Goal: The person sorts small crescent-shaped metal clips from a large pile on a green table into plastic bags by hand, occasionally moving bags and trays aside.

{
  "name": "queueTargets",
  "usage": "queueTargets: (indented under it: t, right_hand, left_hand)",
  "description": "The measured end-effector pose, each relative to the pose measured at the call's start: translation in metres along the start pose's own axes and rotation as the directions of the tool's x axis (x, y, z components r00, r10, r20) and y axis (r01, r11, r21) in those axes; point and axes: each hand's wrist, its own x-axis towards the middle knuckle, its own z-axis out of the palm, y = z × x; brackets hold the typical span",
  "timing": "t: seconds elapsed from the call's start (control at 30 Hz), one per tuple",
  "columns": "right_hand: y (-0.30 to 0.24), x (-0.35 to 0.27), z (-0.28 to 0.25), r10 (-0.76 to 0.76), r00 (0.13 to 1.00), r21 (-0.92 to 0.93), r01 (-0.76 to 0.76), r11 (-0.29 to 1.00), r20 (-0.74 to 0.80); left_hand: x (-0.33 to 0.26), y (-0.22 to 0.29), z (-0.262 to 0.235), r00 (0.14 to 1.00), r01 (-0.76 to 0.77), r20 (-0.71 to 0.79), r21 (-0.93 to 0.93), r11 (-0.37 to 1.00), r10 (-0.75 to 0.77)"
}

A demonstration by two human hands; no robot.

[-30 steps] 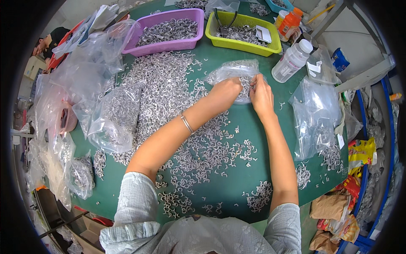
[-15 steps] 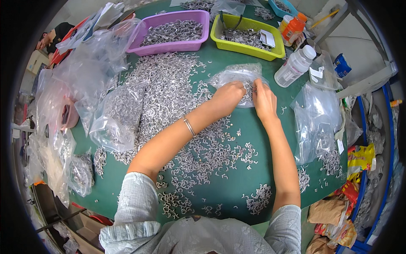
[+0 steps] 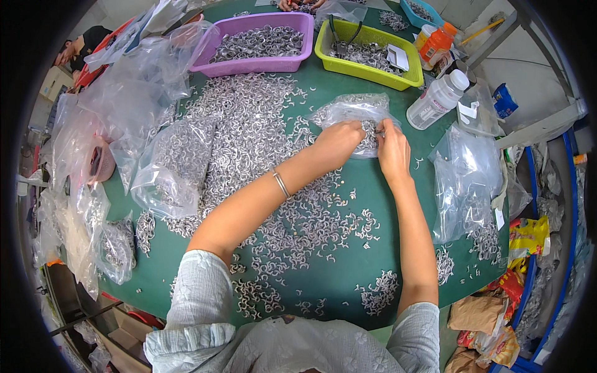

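Co-worker hands (image 3: 288, 5) newly in; clr, crinkled bag (image 3: 349, 112)

Green tabletop (image 3: 155, 273) seen across centre, its edges bowed by the lens. Pale wall (image 3: 541, 84) noted at upper right. Grey metal frame (image 3: 540, 129) is set against it; blue shelving (image 3: 535, 360) is placed below, along the right. Bright, fairly even lighting observed.

A clear, rounded plastic bag (image 3: 353, 110) lies right of curved silvery metal pieces (image 3: 245, 127), before a lime rectangular plastic basket (image 3: 367, 74).
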Motion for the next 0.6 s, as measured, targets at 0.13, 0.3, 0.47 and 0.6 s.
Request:
queueTargets:
  t: [0.13, 0.3, 0.47, 0.6]
  right_hand:
    - [-0.0068, 0.0014, -0.0051, 0.106, 0.988, -0.073, -0.098, 0.992, 0.109]
    - [-0.0027, 0.006, -0.0058, 0.077, 0.987, -0.007, -0.077, 0.997, 0.143]
    - [-0.0047, 0.0065, -0.0042, 0.091, 0.99, 0.005, -0.092, 0.996, 0.112]
    - [-0.0057, 0.0008, -0.004, 0.103, 0.994, 0.129, -0.108, 0.986, 0.046]
  left_hand:
    - [0.0004, 0.0015, -0.0016, 1.0, 0.007, 0.019, 0.011, 1.0, -0.007]
    - [0.0015, 0.003, -0.0008, 1.0, 0.017, 0.019, 0.023, 1.0, -0.017]
    - [0.0016, 0.0037, -0.0026, 0.999, 0.022, 0.034, 0.02, 1.0, -0.022]
    - [0.0003, 0.0027, -0.0017, 0.999, 0.023, 0.022, -0.007, 1.0, -0.023]
